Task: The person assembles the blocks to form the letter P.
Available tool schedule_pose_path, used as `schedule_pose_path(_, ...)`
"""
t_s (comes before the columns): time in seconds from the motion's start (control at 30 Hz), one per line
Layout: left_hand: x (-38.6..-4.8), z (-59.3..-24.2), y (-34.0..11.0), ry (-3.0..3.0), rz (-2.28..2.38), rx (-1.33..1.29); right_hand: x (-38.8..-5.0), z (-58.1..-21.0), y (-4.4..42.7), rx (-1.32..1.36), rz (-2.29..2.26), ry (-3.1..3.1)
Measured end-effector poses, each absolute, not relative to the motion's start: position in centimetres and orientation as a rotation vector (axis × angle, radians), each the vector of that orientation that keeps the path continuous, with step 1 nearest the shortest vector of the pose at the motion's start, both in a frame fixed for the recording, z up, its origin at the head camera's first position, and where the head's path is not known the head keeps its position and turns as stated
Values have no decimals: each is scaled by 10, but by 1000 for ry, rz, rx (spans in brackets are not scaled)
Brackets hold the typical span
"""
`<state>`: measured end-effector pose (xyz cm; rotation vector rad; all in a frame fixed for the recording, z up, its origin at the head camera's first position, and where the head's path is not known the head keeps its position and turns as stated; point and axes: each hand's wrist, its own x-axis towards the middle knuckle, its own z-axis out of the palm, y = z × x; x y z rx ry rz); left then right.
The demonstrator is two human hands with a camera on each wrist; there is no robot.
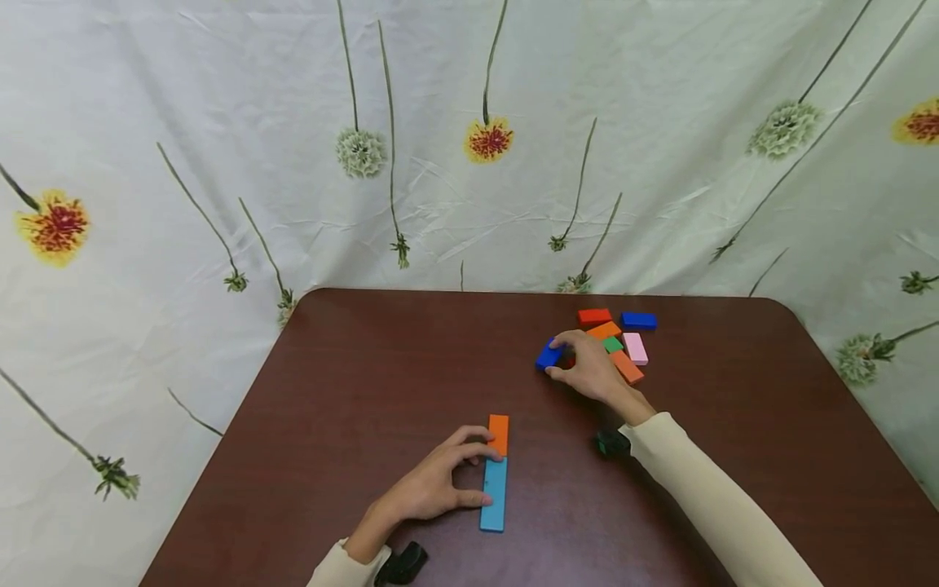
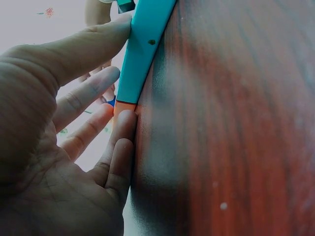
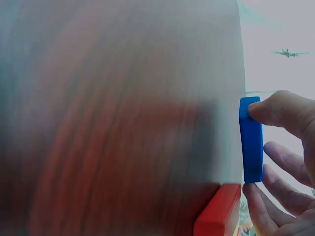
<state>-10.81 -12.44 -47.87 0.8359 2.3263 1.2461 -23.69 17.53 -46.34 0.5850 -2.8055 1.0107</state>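
Observation:
A light blue strip (image 1: 495, 505) and an orange block (image 1: 499, 432) lie end to end in one straight line on the table. My left hand (image 1: 429, 487) rests against their left side, its thumb touching the light blue strip and its fingertips near where the two colours meet. Farther off to the right, my right hand (image 1: 592, 373) pinches a dark blue block (image 3: 251, 140) by its ends between thumb and finger. A red block (image 3: 219, 214) lies close by the dark blue one, mostly hidden by the right hand in the head view.
Loose blocks are grouped beyond the right hand: a red block (image 1: 594, 317), a blue block (image 1: 639, 321), a pink block (image 1: 635, 349), a green block (image 1: 612, 345) and orange blocks (image 1: 627, 367). A flowered cloth (image 1: 440, 204) hangs behind the brown table (image 1: 381, 359).

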Motion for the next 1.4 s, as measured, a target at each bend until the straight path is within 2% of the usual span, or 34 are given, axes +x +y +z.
schedule_pose_path(1.4,-107,-478,-125,2331,1258,852,-212,-467,121,1037,1163,-2862)
